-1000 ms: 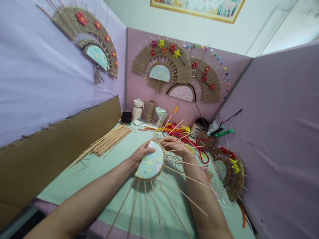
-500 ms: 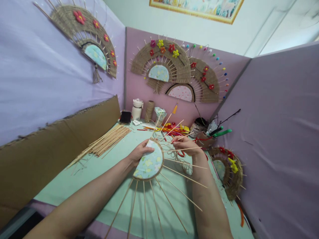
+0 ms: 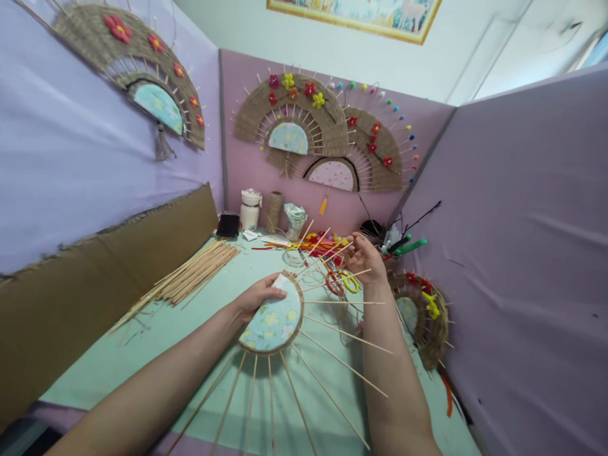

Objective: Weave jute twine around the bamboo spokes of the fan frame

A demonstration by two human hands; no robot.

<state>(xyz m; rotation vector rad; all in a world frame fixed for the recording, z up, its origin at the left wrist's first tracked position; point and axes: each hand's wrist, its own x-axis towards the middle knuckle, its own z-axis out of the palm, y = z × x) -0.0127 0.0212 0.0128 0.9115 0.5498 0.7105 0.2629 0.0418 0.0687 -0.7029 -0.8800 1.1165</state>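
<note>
A half-round fan base covered in pale blue floral cloth has thin wooden sticks fanning out from its curved rim. My left hand grips its straight edge near the top, thumb on the cloth. Beyond the upper sticks, my right hand is raised with its fingers curled near the stick tips. Thin twine runs among the upper sticks; whether my right fingers pinch it is too small to tell.
Loose sticks lie at the left beside a cardboard strip. Scissors, colourful pipe cleaners, a twine spool and a white jar are further back. A finished fan leans at the right.
My right hand has risen and moved away from the fan's rim, uncovering the scissors. The fan base in my left hand is slightly lower and further left in view, as the camera has shifted.
</note>
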